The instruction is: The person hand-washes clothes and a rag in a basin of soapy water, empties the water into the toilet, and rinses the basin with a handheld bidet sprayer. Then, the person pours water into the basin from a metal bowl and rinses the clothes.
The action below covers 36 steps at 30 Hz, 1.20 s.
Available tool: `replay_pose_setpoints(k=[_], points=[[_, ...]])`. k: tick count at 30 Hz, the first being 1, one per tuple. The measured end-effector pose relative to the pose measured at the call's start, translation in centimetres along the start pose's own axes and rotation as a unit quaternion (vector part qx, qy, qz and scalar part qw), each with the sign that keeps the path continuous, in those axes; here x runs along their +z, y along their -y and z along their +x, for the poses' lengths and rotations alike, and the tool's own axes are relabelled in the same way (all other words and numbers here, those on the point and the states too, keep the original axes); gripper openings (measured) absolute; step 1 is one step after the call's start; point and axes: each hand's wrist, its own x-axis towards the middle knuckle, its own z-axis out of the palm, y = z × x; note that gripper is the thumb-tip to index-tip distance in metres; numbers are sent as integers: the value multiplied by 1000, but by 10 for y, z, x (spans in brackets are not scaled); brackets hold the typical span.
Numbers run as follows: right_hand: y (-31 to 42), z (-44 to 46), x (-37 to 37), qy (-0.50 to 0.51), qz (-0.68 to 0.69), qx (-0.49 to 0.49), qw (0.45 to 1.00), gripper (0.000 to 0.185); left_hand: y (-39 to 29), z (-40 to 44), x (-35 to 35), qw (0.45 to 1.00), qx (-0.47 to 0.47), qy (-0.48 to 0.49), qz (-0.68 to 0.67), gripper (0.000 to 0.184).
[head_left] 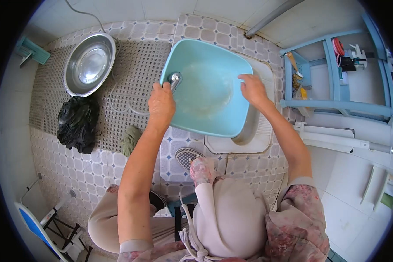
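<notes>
A light blue plastic basin (pixel 205 120) is in front of me, partly over the white squat toilet (pixel 266 118). Shallow, cloudy water shows on its bottom. My left hand (pixel 161 105) is closed at the basin's left rim. Right beside those fingers, a chrome shower head (pixel 175 78) lies inside the rim; whether the hand also grips it I cannot tell. A thin hose (pixel 131 109) runs across the floor towards that hand. On the opposite side, my right hand (pixel 253 89) has its fingers bent over the right rim.
To the left, a metal bowl (pixel 91 65) rests on a perforated mat (pixel 139 61), near a black plastic bag (pixel 78 124) and a greenish cloth (pixel 130 140). A blue shelf (pixel 336 105) with small items stands at right. A folding chair (pixel 39 231) is at lower left.
</notes>
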Motion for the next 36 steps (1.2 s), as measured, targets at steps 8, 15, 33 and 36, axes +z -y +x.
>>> replay_pose_setpoints(k=[8,15,33,36], points=[[-2,-105,48,34,395,332,856,51,-19,0,-23,998,-8,66,-15,26],[24,-122,50,29,602,380,702,39,-37,-1,-59,985,141,-60,-78,29],[-10,-152,51,198,960,165,108,58,-25,1,-120,939,65,-30,-336,18],[-9,-151,49,190,964,160,96,61,-19,0,-112,957,51,-3,-284,19]])
